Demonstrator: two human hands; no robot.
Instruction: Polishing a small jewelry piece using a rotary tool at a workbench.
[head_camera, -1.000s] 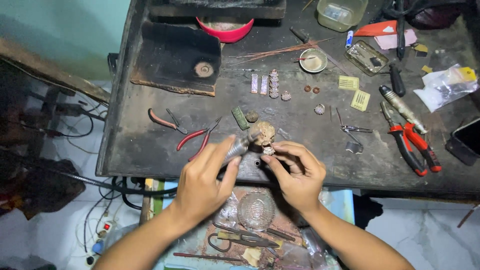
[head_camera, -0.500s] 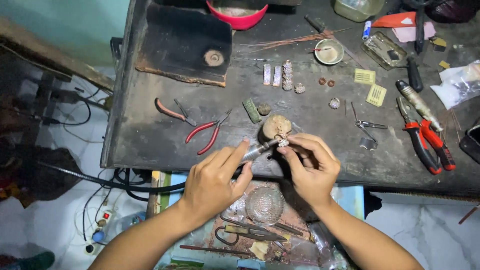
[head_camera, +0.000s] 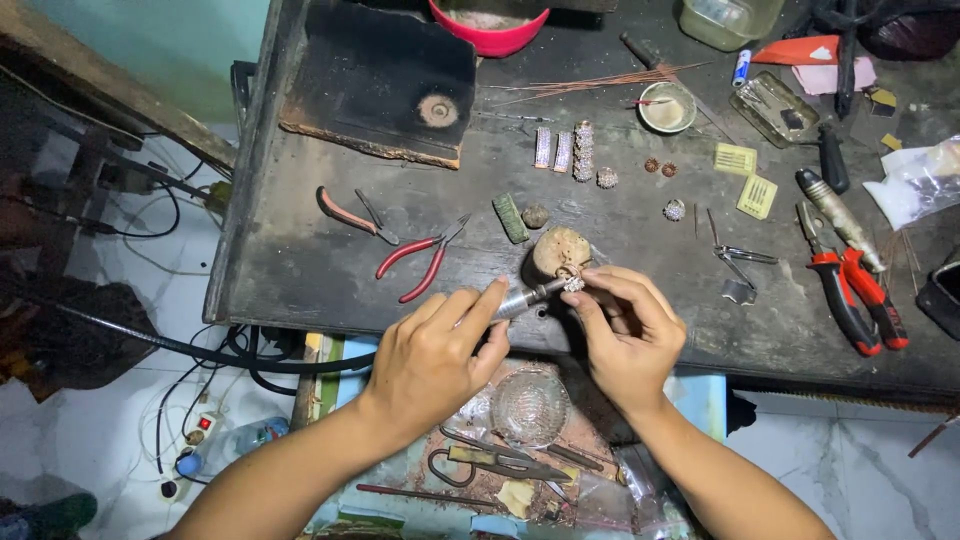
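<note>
My left hand (head_camera: 432, 355) clamped on metal handpiece (head_camera: 528, 297), tip meeting small sparkly bead (head_camera: 574, 284) pinched in my right hand (head_camera: 625, 335), glass dish (head_camera: 529, 407) below.

Over the last second the view has slid so that the dark workbench (head_camera: 300, 270) sits higher and a little to the right; the red bowl (head_camera: 490, 25) at its far edge is now cut off by the top of the picture. Both hands have travelled with it. The left hand (head_camera: 435, 355) has flattened, its fingers stretched longer along the metal handpiece (head_camera: 528, 297), whose tip now points more level toward the small sparkling piece (head_camera: 574, 284). The right hand (head_camera: 625, 330) has closed tighter about that piece, just in front of the round wooden peg (head_camera: 558, 250).
</note>
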